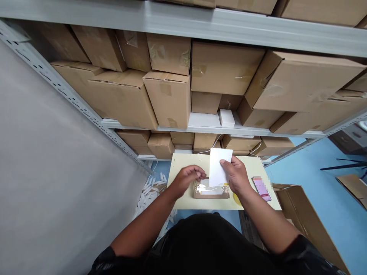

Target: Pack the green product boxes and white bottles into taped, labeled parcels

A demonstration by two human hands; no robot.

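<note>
My right hand [236, 173] grips a blank white paper sheet [218, 166] by its right edge, thumb on top, and holds it upright over the table. My left hand [189, 178] is closed, thumb and fingertips drawn together left of the sheet; whatever they may pinch is too small to make out. Below both hands a small cardboard box [212, 195] lies on the cream table [183, 202]. Shiny clear tape and a white patch show on its top, partly covered by the sheet. A yellow round item [237, 199], perhaps a tape roll, is half hidden by my right wrist.
A phone [261, 190] with a lit pink screen lies right of my hands. Metal shelves [246, 130] packed with cardboard boxes [226, 67] rise behind the table. White paper strips [146, 200] litter the floor at left; an open carton [304, 217] stands at right.
</note>
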